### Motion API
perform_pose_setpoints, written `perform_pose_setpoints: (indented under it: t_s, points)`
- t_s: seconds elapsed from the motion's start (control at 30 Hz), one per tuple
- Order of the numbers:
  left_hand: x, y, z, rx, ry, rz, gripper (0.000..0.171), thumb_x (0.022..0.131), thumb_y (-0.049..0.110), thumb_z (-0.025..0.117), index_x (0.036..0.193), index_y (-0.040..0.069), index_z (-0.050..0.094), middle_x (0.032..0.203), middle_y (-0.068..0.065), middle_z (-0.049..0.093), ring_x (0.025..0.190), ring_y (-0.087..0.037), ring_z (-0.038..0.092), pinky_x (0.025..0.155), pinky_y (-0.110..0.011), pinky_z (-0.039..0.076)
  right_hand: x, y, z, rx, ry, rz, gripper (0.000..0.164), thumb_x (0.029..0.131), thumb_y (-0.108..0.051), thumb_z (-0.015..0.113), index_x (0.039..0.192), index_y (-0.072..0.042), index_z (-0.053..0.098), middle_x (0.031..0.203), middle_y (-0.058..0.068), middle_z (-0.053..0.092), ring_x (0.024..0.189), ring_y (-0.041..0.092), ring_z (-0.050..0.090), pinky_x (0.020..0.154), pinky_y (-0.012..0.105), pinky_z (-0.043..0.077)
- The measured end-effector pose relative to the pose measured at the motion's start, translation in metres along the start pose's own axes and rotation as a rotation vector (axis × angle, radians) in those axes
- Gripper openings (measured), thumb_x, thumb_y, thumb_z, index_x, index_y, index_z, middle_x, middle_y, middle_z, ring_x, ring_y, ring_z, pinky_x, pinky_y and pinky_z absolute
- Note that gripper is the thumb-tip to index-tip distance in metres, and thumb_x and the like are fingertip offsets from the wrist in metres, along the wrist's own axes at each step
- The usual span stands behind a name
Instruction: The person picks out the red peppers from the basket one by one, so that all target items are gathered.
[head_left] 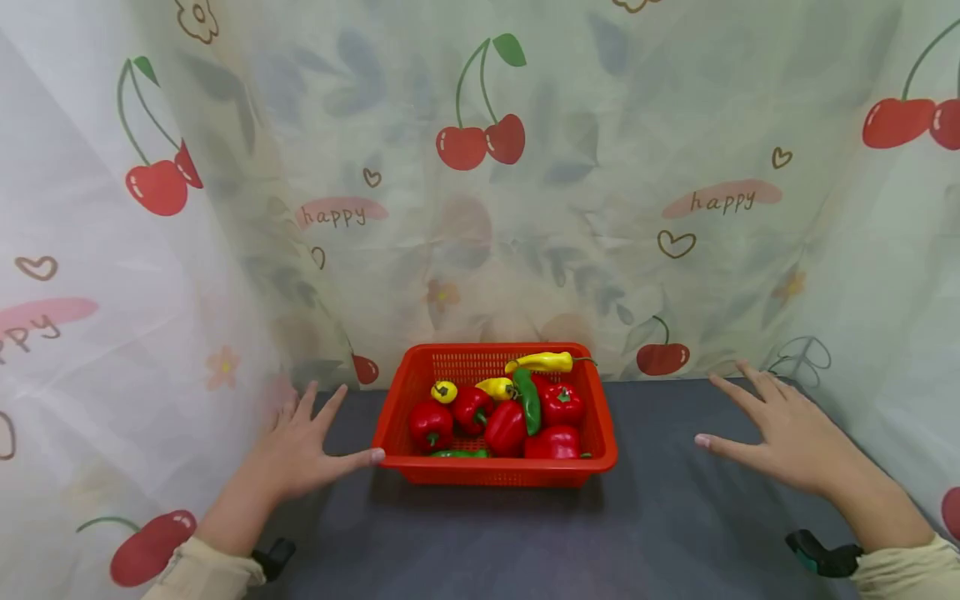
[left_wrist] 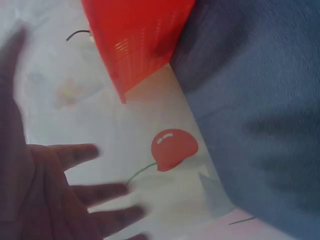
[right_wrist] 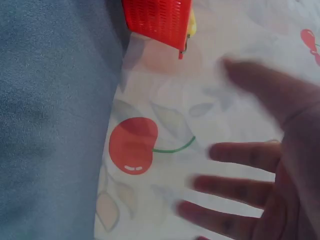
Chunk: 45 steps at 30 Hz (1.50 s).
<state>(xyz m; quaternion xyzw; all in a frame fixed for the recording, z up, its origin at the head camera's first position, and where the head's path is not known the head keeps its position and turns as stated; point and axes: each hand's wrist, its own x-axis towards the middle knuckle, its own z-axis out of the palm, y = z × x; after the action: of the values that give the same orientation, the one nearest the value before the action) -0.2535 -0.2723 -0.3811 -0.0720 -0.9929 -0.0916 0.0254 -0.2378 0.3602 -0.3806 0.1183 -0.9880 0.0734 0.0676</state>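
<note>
A red plastic basket (head_left: 495, 473) with perforated walls sits on the dark table, holding red bell peppers (head_left: 506, 428), yellow peppers (head_left: 540, 362) and green peppers (head_left: 527, 402). To its left my left hand (head_left: 296, 454) is spread, the thumb tip right by the basket's left rim in the head view. My right hand (head_left: 783, 433) is spread well to the right of the basket and holds nothing. The left wrist view has the left hand (left_wrist: 55, 200) with splayed fingers beside the basket wall (left_wrist: 145, 50). In the right wrist view, the right hand (right_wrist: 270, 185) has its fingers straight.
A dark grey tabletop (head_left: 480, 542) lies under the basket. Behind it hangs a pale cloth (head_left: 585, 208) printed with cherries, hearts and the word happy, and it also closes in both sides. Dark straps with devices (head_left: 821, 554) sit at the wrists.
</note>
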Motion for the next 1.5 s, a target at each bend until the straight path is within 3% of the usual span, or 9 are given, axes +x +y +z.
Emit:
perform_pose_setpoints:
  t_s: [0.13, 0.27, 0.47, 0.93, 1.07, 1.23, 1.4, 1.5]
  points:
    - [0.004, -0.006, 0.005, -0.102, -0.076, -0.004, 0.103, 0.093, 0.084, 0.051, 0.155, 0.002, 0.051, 0.148, -0.029, 0.059, 0.132, -0.049, 0.06, 0.105, -0.068, 0.05, -0.002, 0.002, 0.001, 0.034, -0.052, 0.022, 0.088, 0.093, -0.072, 0.066, 0.146, -0.002, 0.06, 0.145, 0.031, 0.058, 0.117, 0.048, 0.066, 0.082, 0.063, 0.057]
    - [0.006, -0.014, 0.017, -0.238, -0.125, -0.024, 0.089, 0.098, 0.073, 0.056, 0.143, -0.003, 0.06, 0.13, -0.018, 0.072, 0.117, -0.034, 0.07, 0.095, -0.056, 0.06, -0.003, 0.003, 0.006, 0.09, -0.085, 0.045, 0.081, 0.094, -0.069, 0.068, 0.138, -0.002, 0.066, 0.136, 0.027, 0.066, 0.104, 0.034, 0.072, 0.073, 0.054, 0.06]
    - [0.006, -0.017, 0.031, -0.368, -0.086, -0.03, 0.082, 0.1, 0.066, 0.06, 0.143, -0.003, 0.059, 0.125, -0.015, 0.075, 0.11, -0.027, 0.074, 0.091, -0.05, 0.062, -0.005, 0.003, 0.014, 0.12, -0.055, 0.046, 0.074, 0.094, -0.066, 0.07, 0.135, -0.005, 0.069, 0.133, 0.023, 0.068, 0.1, 0.03, 0.072, 0.069, 0.05, 0.059]
    - [0.012, -0.004, 0.047, -0.581, 0.004, -0.09, 0.069, 0.105, 0.06, 0.055, 0.147, 0.005, 0.059, 0.143, -0.019, 0.066, 0.12, -0.031, 0.068, 0.096, -0.049, 0.061, 0.0, -0.011, 0.033, 0.294, 0.029, 0.041, 0.059, 0.098, -0.056, 0.071, 0.133, -0.009, 0.07, 0.134, 0.019, 0.068, 0.108, 0.033, 0.07, 0.077, 0.052, 0.059]
    - [0.016, 0.001, 0.051, -0.713, 0.016, -0.104, 0.068, 0.106, 0.055, 0.056, 0.148, 0.001, 0.056, 0.143, -0.023, 0.065, 0.116, -0.034, 0.071, 0.095, -0.047, 0.063, 0.004, -0.014, 0.042, 0.329, 0.074, 0.048, 0.053, 0.1, -0.052, 0.071, 0.131, -0.009, 0.07, 0.133, 0.019, 0.068, 0.108, 0.034, 0.071, 0.081, 0.055, 0.06]
    - [0.022, 0.008, 0.053, -0.924, 0.016, -0.159, 0.066, 0.109, 0.05, 0.055, 0.15, -0.002, 0.052, 0.147, -0.028, 0.059, 0.124, -0.039, 0.07, 0.102, -0.051, 0.06, 0.008, -0.019, 0.053, 0.409, 0.136, 0.035, 0.045, 0.101, -0.043, 0.074, 0.13, -0.009, 0.071, 0.131, 0.017, 0.069, 0.105, 0.03, 0.072, 0.09, 0.06, 0.058]
    - [0.027, 0.014, 0.055, -1.03, 0.048, -0.18, 0.067, 0.108, 0.051, 0.056, 0.149, -0.002, 0.052, 0.147, -0.028, 0.059, 0.127, -0.04, 0.068, 0.107, -0.052, 0.056, 0.013, -0.025, 0.058, 0.498, 0.162, 0.038, 0.043, 0.101, -0.04, 0.073, 0.133, -0.012, 0.071, 0.133, 0.015, 0.07, 0.102, 0.02, 0.072, 0.096, 0.06, 0.057]
    - [0.032, 0.014, 0.055, -1.074, 0.052, -0.187, 0.069, 0.108, 0.052, 0.056, 0.15, -0.002, 0.051, 0.148, -0.029, 0.058, 0.129, -0.04, 0.067, 0.111, -0.051, 0.054, 0.017, -0.03, 0.061, 0.548, 0.157, 0.041, 0.042, 0.102, -0.041, 0.072, 0.135, -0.014, 0.069, 0.136, 0.014, 0.069, 0.107, 0.021, 0.071, 0.097, 0.059, 0.057]
